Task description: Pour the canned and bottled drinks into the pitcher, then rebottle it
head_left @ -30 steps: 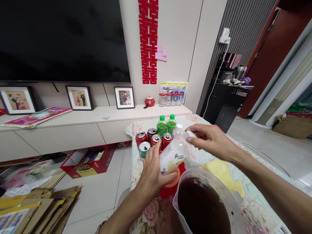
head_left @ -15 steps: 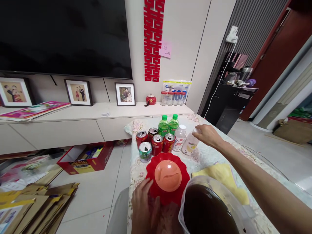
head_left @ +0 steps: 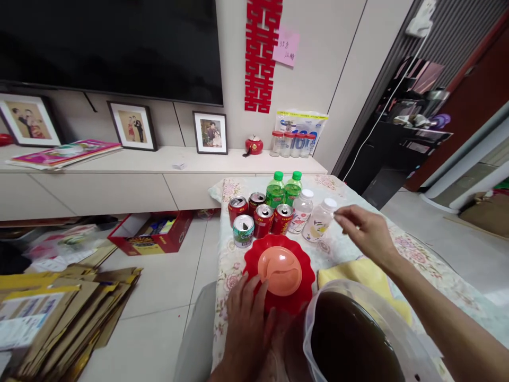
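My left hand lies over the near left rim of a red scalloped plate, fingers stretched out, fingertips near an orange divided dish on it. My right hand is in the air just right of a clear bottle with a white cap and lemon print, fingers loosely bent and empty. Beside that bottle stands a second white-capped bottle. Left of them are several red drink cans, a green can and two green-capped bottles.
A large clear pitcher of dark liquid stands close in front, with a yellow cloth behind it. The table has a floral cover. Beyond it is a white cabinet with framed photos. Flattened cardboard and a red box are on the floor.
My right hand has let go of the lemon-print bottle's cap and moved right. The bottle now stands upright. My left hand has slid further over the plate. The view has shifted.
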Available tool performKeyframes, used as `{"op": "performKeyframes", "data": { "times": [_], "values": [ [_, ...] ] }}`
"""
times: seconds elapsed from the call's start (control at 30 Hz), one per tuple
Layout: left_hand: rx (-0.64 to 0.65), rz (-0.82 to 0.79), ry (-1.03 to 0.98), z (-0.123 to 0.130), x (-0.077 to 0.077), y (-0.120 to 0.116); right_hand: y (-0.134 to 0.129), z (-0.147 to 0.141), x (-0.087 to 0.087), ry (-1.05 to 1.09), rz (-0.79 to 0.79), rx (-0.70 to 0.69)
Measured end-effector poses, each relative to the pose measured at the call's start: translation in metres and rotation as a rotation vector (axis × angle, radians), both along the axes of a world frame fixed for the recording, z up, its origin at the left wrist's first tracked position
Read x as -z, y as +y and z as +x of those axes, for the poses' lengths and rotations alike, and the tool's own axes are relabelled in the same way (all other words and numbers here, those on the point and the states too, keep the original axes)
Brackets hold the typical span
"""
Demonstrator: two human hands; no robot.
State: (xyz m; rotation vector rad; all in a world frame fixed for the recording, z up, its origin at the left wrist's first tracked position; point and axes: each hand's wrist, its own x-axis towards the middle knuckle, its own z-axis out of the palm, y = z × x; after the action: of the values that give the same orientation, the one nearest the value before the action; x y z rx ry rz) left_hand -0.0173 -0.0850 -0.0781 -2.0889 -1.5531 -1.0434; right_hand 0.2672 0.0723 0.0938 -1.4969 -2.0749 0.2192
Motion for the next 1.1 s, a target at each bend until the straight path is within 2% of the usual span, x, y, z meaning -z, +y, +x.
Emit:
{"op": "performKeyframes", "data": {
  "times": [0.13, 0.2, 0.3, 0.5, 0.63, 0.9, 1.1],
  "values": [
    [-0.025, -0.004, -0.060, 0.012, -0.007, -0.002, -0.020, -0.016, 0.040, 0.016, -0.261, -0.324],
    [-0.023, -0.010, -0.071, 0.014, -0.008, -0.003, -0.018, -0.026, 0.056, -0.014, -0.307, -0.404],
    [-0.032, -0.018, -0.085, 0.014, -0.008, -0.004, -0.007, -0.042, 0.065, -0.120, -0.301, -0.449],
    [-0.069, -0.014, -0.013, 0.015, -0.014, -0.005, 0.002, -0.077, 0.068, -0.459, -0.301, -0.387],
    [-0.071, -0.005, -0.005, 0.016, -0.016, -0.005, 0.000, -0.093, 0.073, -0.550, -0.339, -0.320],
    [-0.055, 0.013, -0.033, 0.015, -0.018, -0.006, 0.002, -0.085, 0.073, -0.394, -0.377, -0.234],
    [-0.026, -0.030, -0.107, 0.011, -0.008, -0.003, -0.006, -0.075, 0.081, -0.226, -0.265, -0.234]
  ]
}}
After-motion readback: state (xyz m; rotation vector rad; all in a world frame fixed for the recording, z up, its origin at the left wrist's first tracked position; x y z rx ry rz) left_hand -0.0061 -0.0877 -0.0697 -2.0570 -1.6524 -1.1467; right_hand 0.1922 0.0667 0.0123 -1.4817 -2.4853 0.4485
